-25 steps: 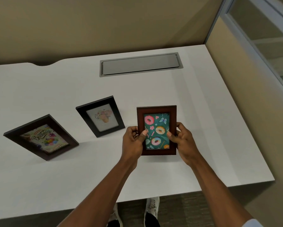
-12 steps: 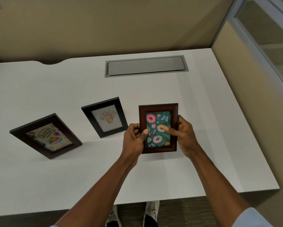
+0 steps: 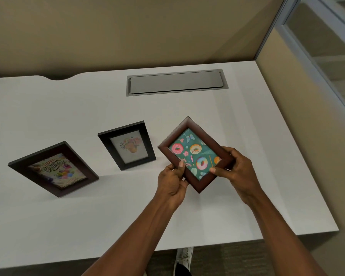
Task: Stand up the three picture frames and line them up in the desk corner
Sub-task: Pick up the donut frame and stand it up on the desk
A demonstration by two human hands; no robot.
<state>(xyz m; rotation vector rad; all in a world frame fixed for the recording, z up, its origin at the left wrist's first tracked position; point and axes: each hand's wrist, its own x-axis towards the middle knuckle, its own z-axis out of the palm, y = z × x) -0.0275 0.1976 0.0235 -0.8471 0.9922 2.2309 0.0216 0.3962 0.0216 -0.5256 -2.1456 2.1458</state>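
Note:
I hold a reddish-brown frame with a doughnut picture above the white desk, turned so that one corner points down. My left hand grips its lower left edge and my right hand grips its lower right edge. A small black frame with a flower picture stands upright to the left of it. Farther left stands a larger dark frame with a "Happy Birthday" card. The desk's far right corner lies beyond the held frame.
A grey cable hatch is set flush into the desk near the back. Tan partition walls close off the back and the right side. The desk's front edge is near my body, with my shoes below it.
The doughnut frame has been rotated from upright to a diagonal, one corner down. Both hands shifted to its lower edges. The two other frames have not moved.

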